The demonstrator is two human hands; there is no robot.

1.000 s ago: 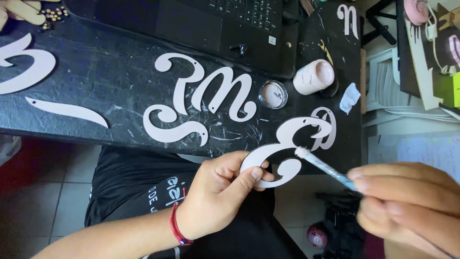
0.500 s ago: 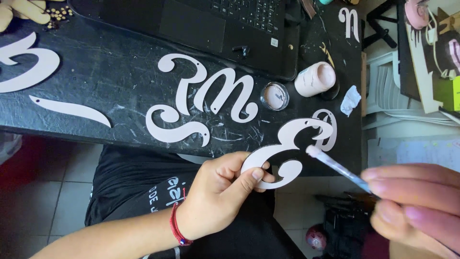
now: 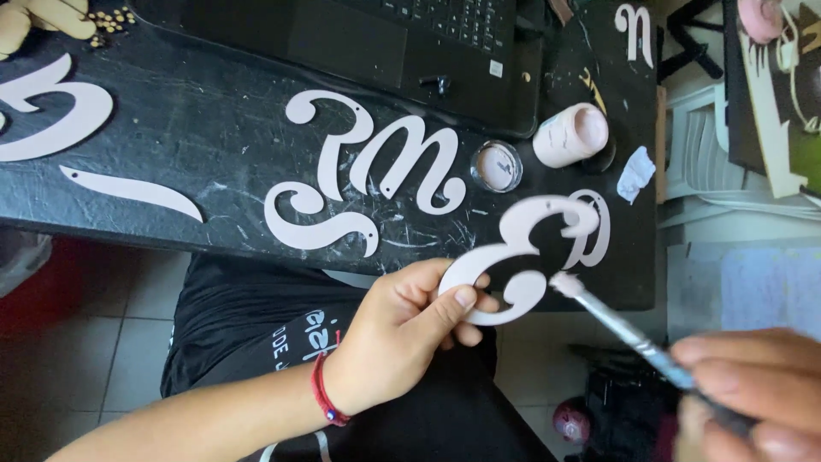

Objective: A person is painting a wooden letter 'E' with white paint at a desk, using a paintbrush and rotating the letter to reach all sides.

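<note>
My left hand point(image 3: 402, 329), with a red bracelet at the wrist, pinches the lower edge of a pale pink curly cut-out letter point(image 3: 513, 257) and holds it in the air over the near edge of the black table point(image 3: 188, 162). My right hand point(image 3: 753, 393) grips a thin paintbrush point(image 3: 616, 325) at the lower right. The brush's pale tip touches the letter's lower curl. A small open paint pot point(image 3: 497, 166) and a pale pink bottle lying on its side point(image 3: 570, 134) sit on the table just above the held letter.
A large pink swirly cut-out point(image 3: 359, 171) lies mid-table, with other pink pieces point(image 3: 51, 120) at the left and another point(image 3: 599, 227) behind the held letter. A black laptop point(image 3: 402, 43) sits at the far edge. A crumpled tissue point(image 3: 634, 173) lies at the right edge. My dark-clothed lap is below.
My right hand and the brush shifted slightly right and down along the letter's lower curl. My left hand keeps the letter almost still.
</note>
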